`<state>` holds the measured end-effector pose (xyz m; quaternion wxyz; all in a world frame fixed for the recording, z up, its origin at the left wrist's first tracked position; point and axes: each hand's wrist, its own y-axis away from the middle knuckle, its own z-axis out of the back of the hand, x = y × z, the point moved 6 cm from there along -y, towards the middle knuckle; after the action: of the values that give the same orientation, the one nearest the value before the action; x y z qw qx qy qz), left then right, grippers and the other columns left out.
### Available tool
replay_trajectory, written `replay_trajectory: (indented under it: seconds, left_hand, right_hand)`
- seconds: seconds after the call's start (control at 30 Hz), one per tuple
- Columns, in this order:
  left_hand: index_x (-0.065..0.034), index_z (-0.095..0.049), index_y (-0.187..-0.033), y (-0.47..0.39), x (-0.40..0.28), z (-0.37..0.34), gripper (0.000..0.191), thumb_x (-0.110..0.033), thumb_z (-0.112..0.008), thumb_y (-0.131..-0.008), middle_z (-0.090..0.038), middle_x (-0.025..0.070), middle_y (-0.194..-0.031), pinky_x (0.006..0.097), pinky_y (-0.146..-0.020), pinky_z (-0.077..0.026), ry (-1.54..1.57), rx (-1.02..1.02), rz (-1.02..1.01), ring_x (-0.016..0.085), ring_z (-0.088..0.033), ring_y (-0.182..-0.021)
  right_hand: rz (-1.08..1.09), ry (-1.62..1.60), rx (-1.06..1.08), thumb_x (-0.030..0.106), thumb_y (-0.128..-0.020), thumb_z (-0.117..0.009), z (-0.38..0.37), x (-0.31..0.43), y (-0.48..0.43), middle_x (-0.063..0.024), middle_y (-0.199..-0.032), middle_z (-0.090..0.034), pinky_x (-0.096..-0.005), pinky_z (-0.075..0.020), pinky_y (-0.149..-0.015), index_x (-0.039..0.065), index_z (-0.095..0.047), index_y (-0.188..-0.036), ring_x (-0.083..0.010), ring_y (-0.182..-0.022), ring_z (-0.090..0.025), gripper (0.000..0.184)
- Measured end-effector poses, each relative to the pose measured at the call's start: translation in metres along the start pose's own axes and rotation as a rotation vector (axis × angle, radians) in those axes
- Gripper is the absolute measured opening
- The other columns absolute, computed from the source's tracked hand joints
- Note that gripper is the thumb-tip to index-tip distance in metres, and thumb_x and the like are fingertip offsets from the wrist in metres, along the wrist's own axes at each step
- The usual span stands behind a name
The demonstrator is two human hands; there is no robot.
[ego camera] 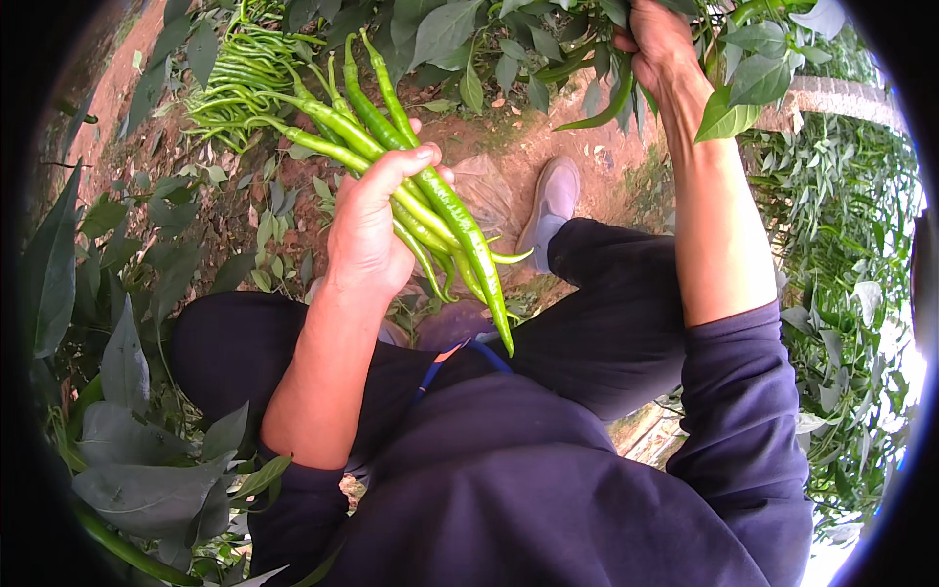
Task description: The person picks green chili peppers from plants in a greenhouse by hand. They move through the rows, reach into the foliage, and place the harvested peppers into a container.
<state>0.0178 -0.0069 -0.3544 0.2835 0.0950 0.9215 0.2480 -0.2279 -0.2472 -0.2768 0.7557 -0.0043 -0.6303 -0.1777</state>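
Observation:
A bunch of long green chili peppers (458, 216) is clasped in my left hand (374, 220), above the ground between my knees. The stems fan out towards the upper left, and the pointed tips hang to the lower right. My right hand (660, 44) reaches into the leaves of a pepper plant (513, 44) at the top edge. Its fingers are curled and partly hidden by foliage, so what they touch does not show. Just left of that wrist, a green pepper (605, 110) hangs from the plant.
A heap of picked green peppers (246, 81) lies on the soil at the upper left. Pepper foliage (139, 455) crowds my left side, and more plants (836, 220) stand to the right. My shoe (556, 191) rests on bare earth (469, 139) strewn with dry leaves.

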Motion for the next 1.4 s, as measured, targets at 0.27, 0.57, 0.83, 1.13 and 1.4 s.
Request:
replay_trajectory:
  seconds: [0.27, 0.57, 0.83, 1.13, 1.4]
  left_hand:
    - [-0.0006, -0.052, -0.134, 0.001, 0.005, -0.001, 0.052, -0.012, -0.073, -0.088, -0.066, 0.0103, -0.099, 0.037, -0.08, -0.055, 0.0, -0.022, -0.027, 0.022, -0.067, -0.087]
    - [-0.0035, -0.052, -0.135, 0.012, 0.013, 0.018, 0.05, -0.011, -0.072, -0.089, -0.066, 0.0085, -0.101, 0.0377, -0.082, -0.056, -0.105, -0.063, -0.023, 0.021, -0.066, -0.088]
    - [-0.0013, -0.052, -0.133, 0.025, 0.029, 0.028, 0.051, -0.01, -0.072, -0.087, -0.065, 0.0085, -0.099, 0.0366, -0.076, -0.055, -0.156, -0.133, -0.005, 0.021, -0.066, -0.086]
    - [-0.001, -0.056, -0.13, 0.039, 0.035, 0.043, 0.047, -0.007, -0.075, -0.087, -0.066, 0.0085, -0.1, 0.0357, -0.08, -0.055, -0.134, -0.16, -0.061, 0.021, -0.067, -0.087]
    - [0.0019, -0.057, -0.13, 0.047, 0.038, 0.061, 0.045, -0.004, -0.072, -0.089, -0.067, 0.0096, -0.102, 0.0355, -0.08, -0.056, -0.157, -0.193, -0.071, 0.021, -0.068, -0.088]
  right_hand:
    - [0.028, 0.138, 0.013, 0.02, -0.096, -0.058, 0.0, 0.0, 0.001, -0.0033, -0.069, -0.059, -0.0313, -0.0328, -0.042, 0.009, -0.065, -0.085, -0.0147, -0.048, -0.045, 0.018]
    - [0.05, -0.107, 0.366, 0.017, -0.1, -0.059, -0.008, -0.006, -0.002, -0.001, -0.07, -0.062, -0.0269, -0.0317, -0.041, 0.011, -0.067, -0.091, -0.0109, -0.05, -0.05, 0.014]
    - [-0.131, 0.369, 0.304, 0.025, -0.104, -0.062, -0.031, -0.048, 0.022, -0.0016, -0.101, -0.068, -0.0203, -0.0331, -0.046, 0.011, -0.077, -0.112, -0.0044, -0.059, -0.045, 0.022]
    - [-0.313, 0.341, 0.181, 0.028, -0.104, -0.061, -0.112, -0.201, 0.005, -0.0034, -0.081, -0.063, -0.029, -0.036, -0.046, 0.007, -0.071, -0.112, -0.0126, -0.057, -0.047, 0.024]
    - [-0.099, -0.025, 0.31, 0.025, -0.094, -0.075, -0.109, -0.191, -0.029, 0.0, -0.095, -0.071, -0.0291, -0.0442, -0.064, 0.007, -0.072, -0.104, -0.0115, -0.084, -0.061, 0.021]
